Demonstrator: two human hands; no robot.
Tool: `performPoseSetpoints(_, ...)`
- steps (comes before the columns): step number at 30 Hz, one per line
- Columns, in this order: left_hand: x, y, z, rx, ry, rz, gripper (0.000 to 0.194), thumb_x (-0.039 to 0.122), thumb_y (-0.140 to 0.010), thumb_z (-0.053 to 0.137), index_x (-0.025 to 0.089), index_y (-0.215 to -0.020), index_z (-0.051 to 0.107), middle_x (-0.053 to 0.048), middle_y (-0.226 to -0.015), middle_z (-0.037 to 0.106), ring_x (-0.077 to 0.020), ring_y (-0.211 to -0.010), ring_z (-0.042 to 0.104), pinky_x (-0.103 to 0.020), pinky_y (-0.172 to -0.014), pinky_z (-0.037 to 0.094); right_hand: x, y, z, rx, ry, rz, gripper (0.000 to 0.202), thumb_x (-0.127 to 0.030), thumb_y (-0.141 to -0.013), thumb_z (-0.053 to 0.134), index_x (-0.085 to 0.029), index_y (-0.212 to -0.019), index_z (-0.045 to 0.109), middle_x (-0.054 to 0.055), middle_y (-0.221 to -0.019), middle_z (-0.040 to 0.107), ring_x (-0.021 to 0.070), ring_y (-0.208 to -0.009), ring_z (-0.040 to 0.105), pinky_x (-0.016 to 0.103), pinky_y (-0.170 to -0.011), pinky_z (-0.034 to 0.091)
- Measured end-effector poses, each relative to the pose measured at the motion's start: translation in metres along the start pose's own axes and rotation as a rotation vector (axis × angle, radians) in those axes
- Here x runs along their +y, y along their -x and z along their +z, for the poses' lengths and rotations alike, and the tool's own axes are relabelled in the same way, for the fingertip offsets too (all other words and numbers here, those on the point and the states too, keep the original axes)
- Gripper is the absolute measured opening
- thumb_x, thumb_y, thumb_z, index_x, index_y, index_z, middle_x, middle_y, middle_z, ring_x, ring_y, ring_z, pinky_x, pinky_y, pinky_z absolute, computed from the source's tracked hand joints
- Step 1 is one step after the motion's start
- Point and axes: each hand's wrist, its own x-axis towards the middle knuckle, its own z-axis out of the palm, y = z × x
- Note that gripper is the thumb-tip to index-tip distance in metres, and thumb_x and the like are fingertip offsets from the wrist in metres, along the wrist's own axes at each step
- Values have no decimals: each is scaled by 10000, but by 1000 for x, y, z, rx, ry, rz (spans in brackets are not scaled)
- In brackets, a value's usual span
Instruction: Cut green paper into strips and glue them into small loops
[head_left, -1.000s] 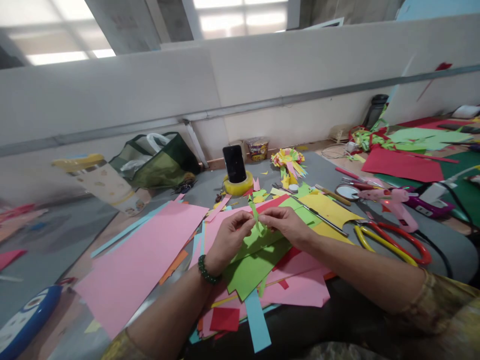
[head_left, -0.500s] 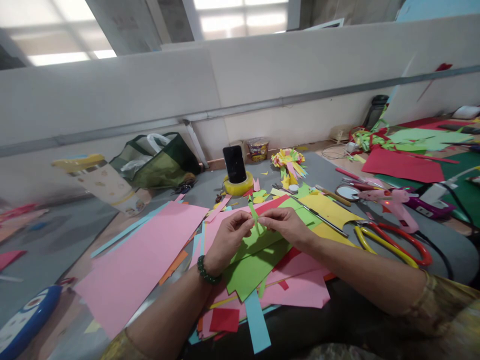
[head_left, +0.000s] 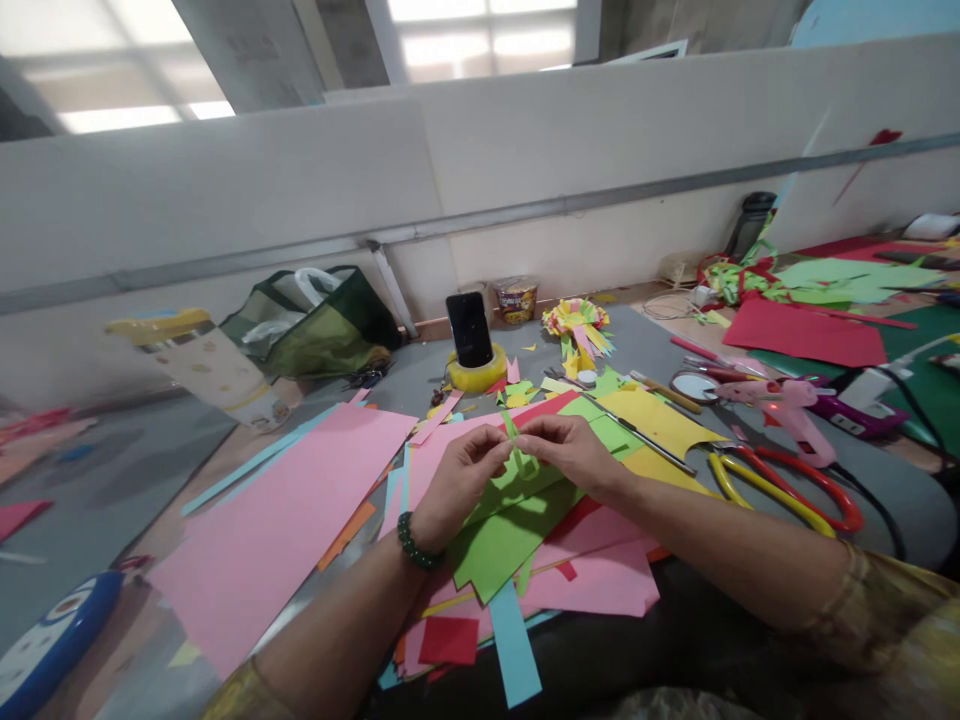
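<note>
A narrow green paper strip (head_left: 527, 467) is pinched between my two hands, its lower part bent into a loop. My left hand (head_left: 466, 472), with a dark green bead bracelet (head_left: 417, 541) at the wrist, grips it from the left. Opposite, my right hand (head_left: 574, 452) pinches it with thumb and forefinger; the fingertips of both hands nearly touch. Beneath them lie green paper sheets (head_left: 501, 545) on a pile of pink paper (head_left: 600, 580). A light blue strip (head_left: 514, 645) sticks out toward me.
At right lie scissors (head_left: 795, 490) with red and yellow handles, a pink glue gun (head_left: 795, 405) and a pen (head_left: 645, 437). A phone (head_left: 469, 330) stands in a yellow tape roll (head_left: 478, 372). Pink sheets (head_left: 292, 510) and a cup (head_left: 202, 365) are at left.
The green strip's lower part, which hung fairly straight, now curls into a loop below my fingers. Both hands stay nearly in place.
</note>
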Motion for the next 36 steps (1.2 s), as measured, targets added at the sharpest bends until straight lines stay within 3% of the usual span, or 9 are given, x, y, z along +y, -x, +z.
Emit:
performPoseSetpoints(9,0,0,2,-12,-30,-41,374,521,-662,722,182,-618,571,35,-590,493,-104,-565,444,-236,-569,405,2,-1,0,11,19,4,343,-507,-636,767,-178,-656,669,-24,-589,559,102,-555,434,264,-549,386)
performPoseSetpoints(16,2,2,2,94,39,-68,286,429,-638,750,183,-737,643,8,-712,594,-115,-624,512,-236,-593,431,0,0,2,20,88,23,309,-454,-654,722,-184,-576,594,-37,-544,488,96,-532,395,258,-520,340)
performPoseSetpoints(26,-7,-2,4,175,56,-87,277,409,-584,787,166,-663,679,22,-616,579,-96,-562,465,-220,-526,379,4,0,4,12,177,-5,324,-472,-662,683,-198,-550,553,-35,-520,471,93,-507,363,254,-486,320)
performPoseSetpoints(36,-6,-1,6,191,130,-123,256,386,-586,779,158,-615,667,18,-604,569,-88,-572,460,-215,-555,378,-1,2,6,-6,170,0,247,-417,-654,636,-199,-566,560,-35,-528,483,94,-506,366,259,-500,322)
